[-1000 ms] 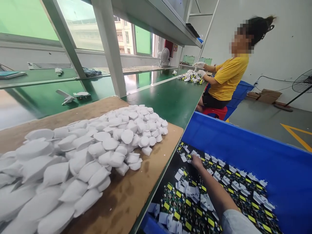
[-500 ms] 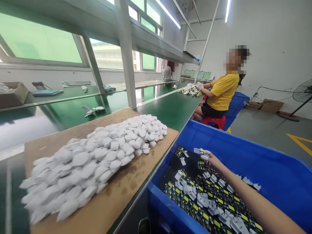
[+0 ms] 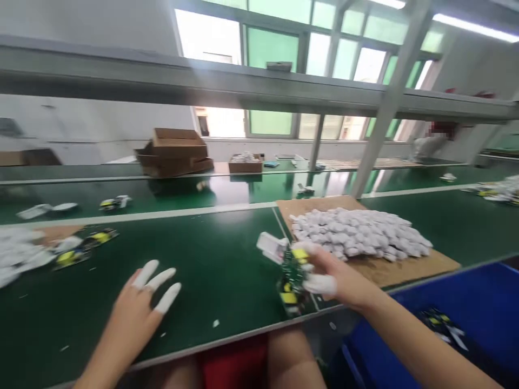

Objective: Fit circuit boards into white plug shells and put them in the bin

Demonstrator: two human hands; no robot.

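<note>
Bright daylight thru far green-and-clear glass windows (image 3: 271, 48), clear panes blown out white; white tube light (image 3: 474, 27) glows far R. Pale reflections smear glossy dark-green worktop (image 3: 219, 237), esp. far side. Long grey metal shelf (image 3: 162, 73): underside in shadow. Motion blur thru/out, incl. left hand (image 3: 140, 300), right hand (image 3: 336, 275), green circuit board (image 3: 292, 267). Wide-lens stretch nr edges.

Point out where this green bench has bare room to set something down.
The main free patch of green bench lies between the left hand and the circuit board in the right hand, barring a few scraps. The white pile crowds the cardboard sheet; another pile sits far left.
</note>
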